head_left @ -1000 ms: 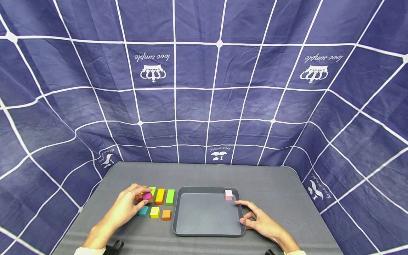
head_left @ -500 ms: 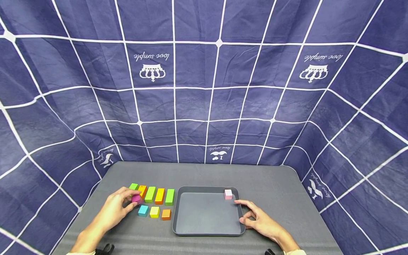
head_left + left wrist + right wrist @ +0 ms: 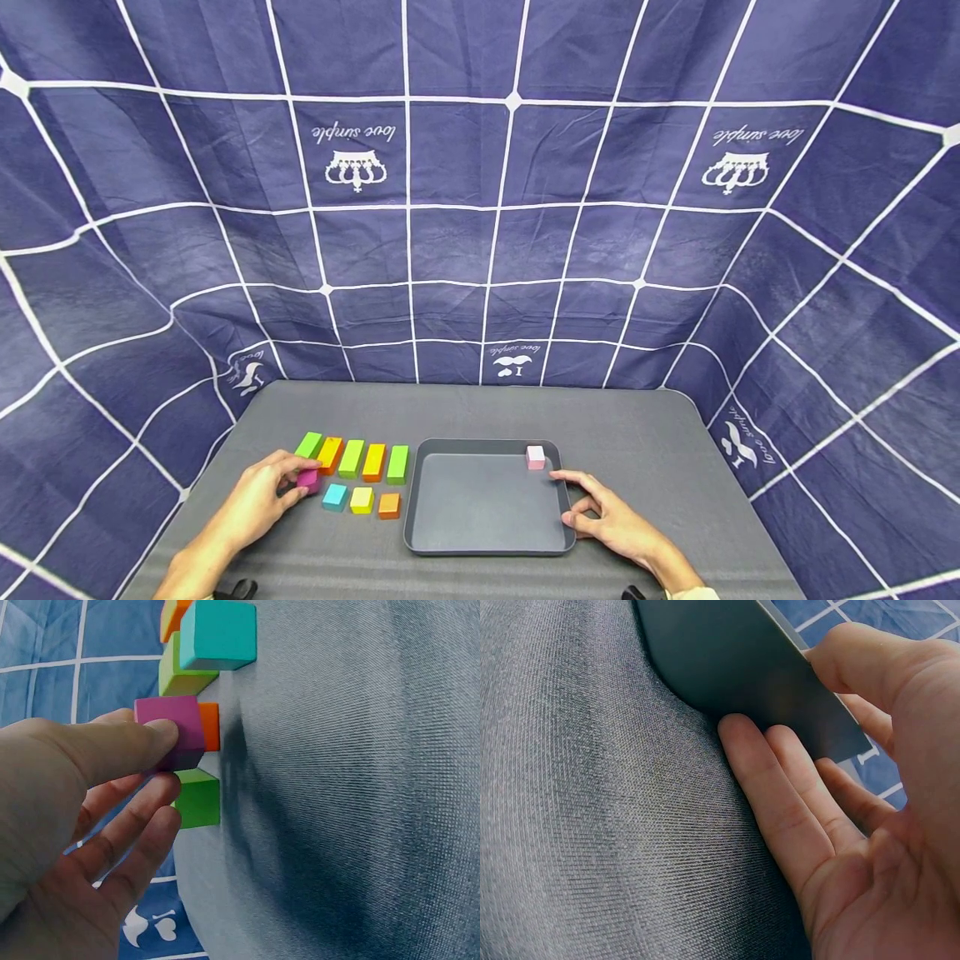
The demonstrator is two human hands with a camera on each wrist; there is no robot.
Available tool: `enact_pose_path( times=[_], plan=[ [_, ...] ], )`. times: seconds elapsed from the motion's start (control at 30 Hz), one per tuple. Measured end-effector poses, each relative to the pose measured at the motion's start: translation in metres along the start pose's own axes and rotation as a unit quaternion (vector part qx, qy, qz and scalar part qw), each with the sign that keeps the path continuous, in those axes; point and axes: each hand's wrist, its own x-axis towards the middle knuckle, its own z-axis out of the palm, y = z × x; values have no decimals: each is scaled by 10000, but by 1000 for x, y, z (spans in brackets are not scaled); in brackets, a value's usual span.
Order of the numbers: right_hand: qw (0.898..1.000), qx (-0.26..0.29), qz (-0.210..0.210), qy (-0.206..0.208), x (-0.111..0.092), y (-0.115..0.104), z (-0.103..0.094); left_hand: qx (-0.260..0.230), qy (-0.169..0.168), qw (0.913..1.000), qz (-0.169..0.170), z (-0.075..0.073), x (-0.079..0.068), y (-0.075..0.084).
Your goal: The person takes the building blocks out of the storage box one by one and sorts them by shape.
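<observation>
My left hand pinches a magenta cube between thumb and fingers at the left end of the front row of blocks. The left wrist view has the cube close over the cloth, its thumb across one face, with an orange block and a green block behind it. On the right, my right hand holds the right rim of a grey tray. In the right wrist view, the thumb lies over the tray's edge and fingertips touch its outer wall.
A pink cube sits in the tray's back right corner. Left of the tray, green and orange-yellow long blocks form a back row. Before them stand a blue cube, a yellow cube and an orange cube.
My left hand has carried the magenta cube leftward and nearer, from over the long blocks to the left of the blue cube. The right hand stays at the tray.
</observation>
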Motion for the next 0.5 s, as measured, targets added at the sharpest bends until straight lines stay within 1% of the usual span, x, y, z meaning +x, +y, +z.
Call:
enact_pose_path(
  times=[0.1, 0.23, 0.37, 0.5],
  plan=[
    [9999, -37, 126, 76, -1, -2, 2, -84, -170, 9998, 21, 2, -1, -2],
    [9998, 4, 145, 120, -2, -4, 3, -179, -316, 9993, 113, 4, -2, -5],
    [9999, 46, 104, 116, -2, -4, 3, -300, -361, 9986, 263, 6, -2, -7],
    [9999, -21, 92, 123, -1, -3, 2, -387, -312, 9979, 427, 8, -2, -9]
  ],
)
